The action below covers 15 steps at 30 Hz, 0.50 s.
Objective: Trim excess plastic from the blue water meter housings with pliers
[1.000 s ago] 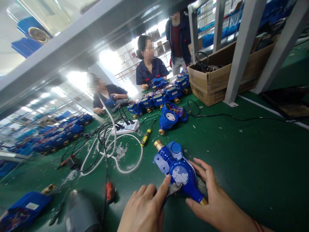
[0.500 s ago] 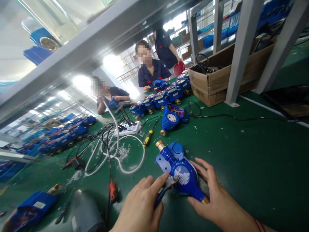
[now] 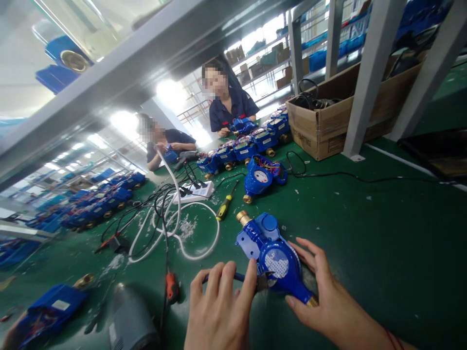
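A blue water meter [image 3: 278, 260] with brass threaded ends lies face down on the green bench, a torn white patch on its round underside. My right hand [image 3: 321, 291] curls round its right side and lower end, thumb by the brass tip. My left hand [image 3: 224, 301] grips small cutting pliers [image 3: 265, 281], their jaws at the lower left edge of the round underside. Fingers hide most of the pliers' dark blue handles. Just beyond stands another water meter [image 3: 258, 179], dial up, wires showing in its open housing.
A yellow-green screwdriver [image 3: 224, 207], a white power strip [image 3: 194, 192] and tangled cables are ahead left. A grey heat gun [image 3: 131, 321] and red-handled tool [image 3: 171, 288] lie nearer. A cardboard box [image 3: 321, 126] sits behind a metal post. Two co-workers sit opposite.
My left hand has rotated, swinging the pliers' handles leftward to lie nearly level. The right hand and water meter have barely moved. The standing person with a red object at the back is out of sight.
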### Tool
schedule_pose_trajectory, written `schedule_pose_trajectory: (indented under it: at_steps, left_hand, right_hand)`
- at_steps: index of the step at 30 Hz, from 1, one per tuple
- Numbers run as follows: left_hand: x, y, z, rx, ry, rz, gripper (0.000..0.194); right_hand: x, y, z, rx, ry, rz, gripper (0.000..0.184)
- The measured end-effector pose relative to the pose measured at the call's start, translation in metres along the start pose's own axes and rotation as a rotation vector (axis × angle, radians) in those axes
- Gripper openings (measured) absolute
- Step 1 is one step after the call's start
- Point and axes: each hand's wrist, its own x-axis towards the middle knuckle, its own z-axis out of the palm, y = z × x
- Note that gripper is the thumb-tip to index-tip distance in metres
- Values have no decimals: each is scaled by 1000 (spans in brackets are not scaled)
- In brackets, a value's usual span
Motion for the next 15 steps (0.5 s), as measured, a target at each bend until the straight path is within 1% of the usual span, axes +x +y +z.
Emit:
schedule_pose_trajectory:
  at_steps: [8, 15]
  left_hand:
    - [6, -2, -7, 104, -22, 87, 48]
    - [9, -5, -13, 177, -86, 165, 53]
  right_hand:
    - [-1, 1, 1, 4, 3, -20, 79]
    - [0, 0, 1, -13, 15, -38, 76]
